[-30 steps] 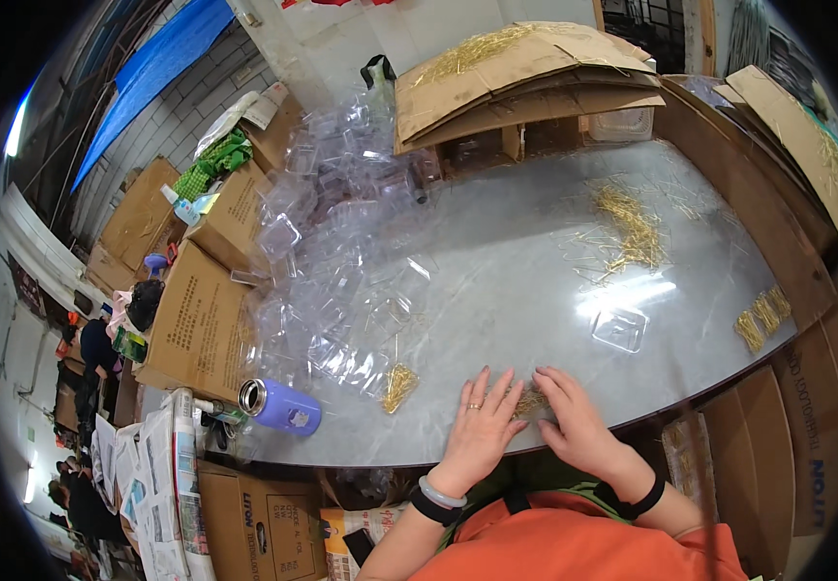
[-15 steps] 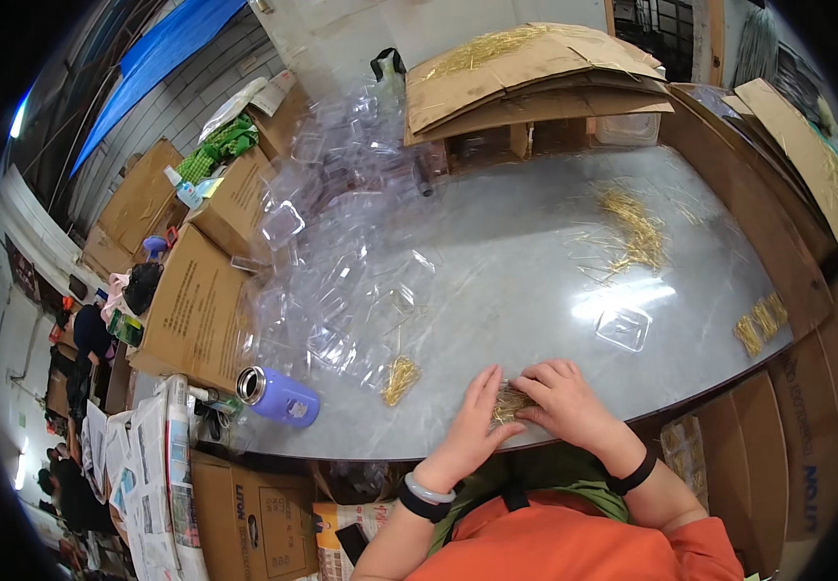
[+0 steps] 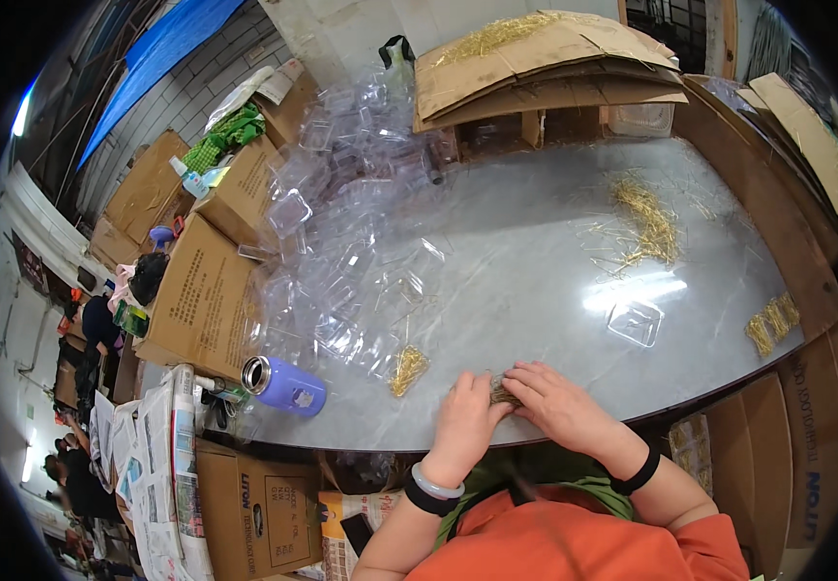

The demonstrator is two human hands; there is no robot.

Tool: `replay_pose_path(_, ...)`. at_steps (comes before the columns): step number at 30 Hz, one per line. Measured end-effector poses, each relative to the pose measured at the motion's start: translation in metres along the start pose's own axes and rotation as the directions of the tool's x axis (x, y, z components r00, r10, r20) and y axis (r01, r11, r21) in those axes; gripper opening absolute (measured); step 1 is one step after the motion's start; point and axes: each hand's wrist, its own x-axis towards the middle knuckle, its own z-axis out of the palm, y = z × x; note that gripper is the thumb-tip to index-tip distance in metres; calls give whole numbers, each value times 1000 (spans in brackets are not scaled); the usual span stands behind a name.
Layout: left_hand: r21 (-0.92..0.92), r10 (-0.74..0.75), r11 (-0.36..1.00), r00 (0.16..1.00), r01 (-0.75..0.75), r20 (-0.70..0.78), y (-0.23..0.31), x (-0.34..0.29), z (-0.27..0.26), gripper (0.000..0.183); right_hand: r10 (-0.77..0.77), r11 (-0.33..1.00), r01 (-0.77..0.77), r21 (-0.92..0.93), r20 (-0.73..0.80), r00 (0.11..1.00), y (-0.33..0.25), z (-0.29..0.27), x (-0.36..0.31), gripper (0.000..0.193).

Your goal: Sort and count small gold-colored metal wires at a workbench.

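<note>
Near the front edge of the grey table, my left hand and my right hand are closed from both sides around a small bundle of thin gold-coloured sticks. My fingers cover much of the bundle. Just left of my hands lies another small gold bundle. A loose heap of the same thin gold sticks spreads over the far right of the table. Between that heap and my right hand sits a clear plastic tray. More gold bundles lie at the table's right edge.
Clear plastic containers pile up across the table's left side. Closer in, a purple bottle lies tilted. A cardboard box borders the left, and cardboard sheets cover a shelf at the back. People are in the far left background.
My hands have drawn closer together around the gold bundle, hiding more of it. The left fingers are now more curled. The whole view has shifted slightly.
</note>
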Motion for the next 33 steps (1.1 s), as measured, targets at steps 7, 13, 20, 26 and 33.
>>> replay_pose_path(7,-343,-88,931,990,122,112,4,-10,-16,61,2,999,-1,42,-21,1000,5,-1,-5,46)
replay_pose_path(13,-69,112,991,994,-112,1,-8,2,-17,61,-10,999,10,44,-3,1000,3,-17,-3,51)
replay_pose_path(20,-29,-49,998,999,50,22,9,4,3,45,10,999,-9,-54,25,1000,8,-16,-7,57)
replay_pose_path(26,-668,-113,734,992,127,65,20,-4,6,47,12,1000,-12,-17,-2,1000,11,-14,-9,57)
replay_pose_path(33,-89,109,990,994,-111,-29,9,-14,-10,57,-20,967,14,255,22,1000,23,-31,-10,56)
